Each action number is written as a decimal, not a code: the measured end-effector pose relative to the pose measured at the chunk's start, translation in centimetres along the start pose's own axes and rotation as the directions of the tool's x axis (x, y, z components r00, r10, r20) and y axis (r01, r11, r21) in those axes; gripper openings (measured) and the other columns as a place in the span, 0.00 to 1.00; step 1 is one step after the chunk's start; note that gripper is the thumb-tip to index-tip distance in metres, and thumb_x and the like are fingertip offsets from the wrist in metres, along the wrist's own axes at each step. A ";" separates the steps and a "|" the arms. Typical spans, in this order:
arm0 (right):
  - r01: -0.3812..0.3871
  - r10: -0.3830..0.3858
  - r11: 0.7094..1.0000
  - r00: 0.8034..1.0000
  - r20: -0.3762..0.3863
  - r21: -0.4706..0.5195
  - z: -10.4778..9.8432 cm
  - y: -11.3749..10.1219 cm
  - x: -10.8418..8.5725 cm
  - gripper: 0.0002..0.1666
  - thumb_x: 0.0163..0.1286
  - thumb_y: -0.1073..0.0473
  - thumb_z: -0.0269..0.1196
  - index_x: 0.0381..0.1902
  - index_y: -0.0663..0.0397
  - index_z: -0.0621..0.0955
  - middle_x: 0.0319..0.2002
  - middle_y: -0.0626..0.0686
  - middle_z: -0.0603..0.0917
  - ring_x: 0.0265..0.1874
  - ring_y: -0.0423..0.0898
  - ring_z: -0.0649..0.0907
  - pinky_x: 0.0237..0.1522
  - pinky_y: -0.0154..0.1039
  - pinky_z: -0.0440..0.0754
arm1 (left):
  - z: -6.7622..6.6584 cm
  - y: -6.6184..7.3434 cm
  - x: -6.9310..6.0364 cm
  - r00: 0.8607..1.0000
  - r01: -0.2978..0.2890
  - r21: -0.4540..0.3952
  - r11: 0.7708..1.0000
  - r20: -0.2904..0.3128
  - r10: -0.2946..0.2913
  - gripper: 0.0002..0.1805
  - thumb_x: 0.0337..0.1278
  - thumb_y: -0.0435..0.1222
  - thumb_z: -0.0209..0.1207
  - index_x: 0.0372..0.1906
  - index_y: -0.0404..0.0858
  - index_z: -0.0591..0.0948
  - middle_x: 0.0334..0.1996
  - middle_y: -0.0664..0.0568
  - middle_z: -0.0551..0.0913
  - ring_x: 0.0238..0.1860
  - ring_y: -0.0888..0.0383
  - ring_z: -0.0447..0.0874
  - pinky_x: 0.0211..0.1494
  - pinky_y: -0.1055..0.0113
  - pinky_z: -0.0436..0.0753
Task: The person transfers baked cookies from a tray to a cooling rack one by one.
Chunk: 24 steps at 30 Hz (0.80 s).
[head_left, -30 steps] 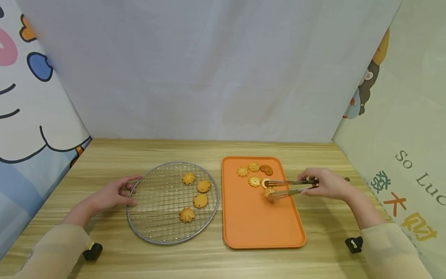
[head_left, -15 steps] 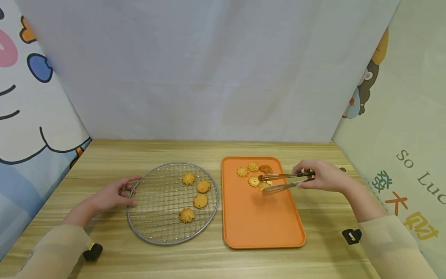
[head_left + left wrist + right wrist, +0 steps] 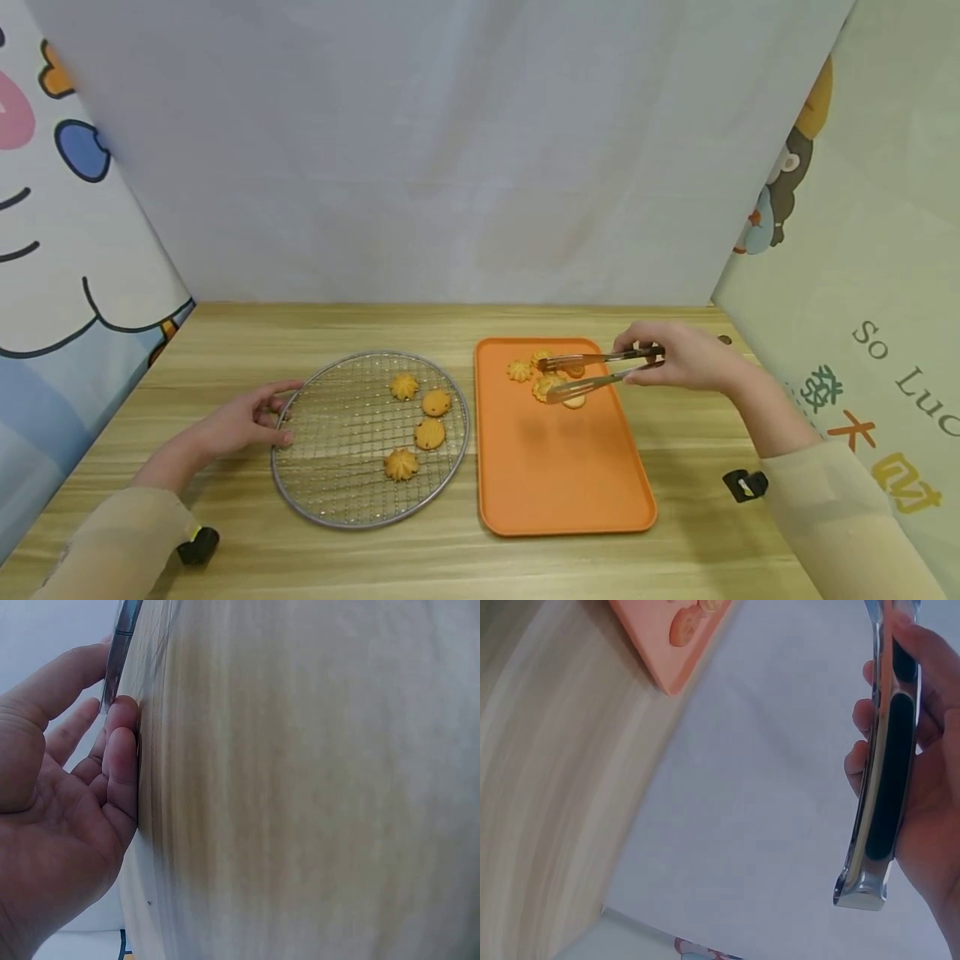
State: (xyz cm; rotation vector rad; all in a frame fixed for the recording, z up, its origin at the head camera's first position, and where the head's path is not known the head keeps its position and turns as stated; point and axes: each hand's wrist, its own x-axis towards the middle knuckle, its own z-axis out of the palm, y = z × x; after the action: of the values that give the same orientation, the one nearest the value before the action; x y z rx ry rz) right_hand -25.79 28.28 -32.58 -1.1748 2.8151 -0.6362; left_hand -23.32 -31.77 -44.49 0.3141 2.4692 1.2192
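Note:
My left hand (image 3: pixel 243 421) holds the left rim of a round wire cooling rack (image 3: pixel 330 479), thumb over the rim and fingers curled beside it; the left wrist view shows the hand (image 3: pixel 71 772) at the rim (image 3: pixel 120 656). Several golden cookies (image 3: pixel 431 433) lie on the rack's right half. In my right hand (image 3: pixel 682 357) are metal tongs (image 3: pixel 581 361) with dark grip panels, held above an orange tray (image 3: pixel 562 492). A frilled cookie (image 3: pixel 550 386) shows between the tong tips, above the tray. Other cookies (image 3: pixel 519 371) lie at the tray's far end, partly hidden by the tongs.
Rack and tray stand side by side on a wood-grain table (image 3: pixel 360 567), a narrow strip apart. A pale cloth (image 3: pixel 450 167) hangs behind the table. Printed panels flank it left (image 3: pixel 82 250) and right (image 3: pixel 840 317).
My right hand has moved the tongs left and away from me over the tray, the frilled cookie moving along at their tips. My left hand stays at the rack's rim.

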 end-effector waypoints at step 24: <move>0.122 -0.122 0.987 0.993 0.010 -0.100 -0.8 -4.0 4.9 0.19 0.58 0.53 0.70 0.47 0.45 0.80 0.43 0.46 0.83 0.34 0.40 0.79 0.33 0.38 0.76 | 0.2 0.0 -0.1 0.999 -0.029 -0.057 0.998 0.012 0.030 0.49 0.47 0.37 0.69 0.72 0.34 0.54 0.47 0.38 0.68 0.29 0.60 0.71 0.34 0.69 0.74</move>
State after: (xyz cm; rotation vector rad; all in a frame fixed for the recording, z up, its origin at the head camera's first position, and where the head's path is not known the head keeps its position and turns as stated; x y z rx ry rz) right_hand -26.75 22.68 -29.69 -1.3723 2.8197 -0.5025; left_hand -23.15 -31.69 -44.57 0.3435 2.4222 1.2924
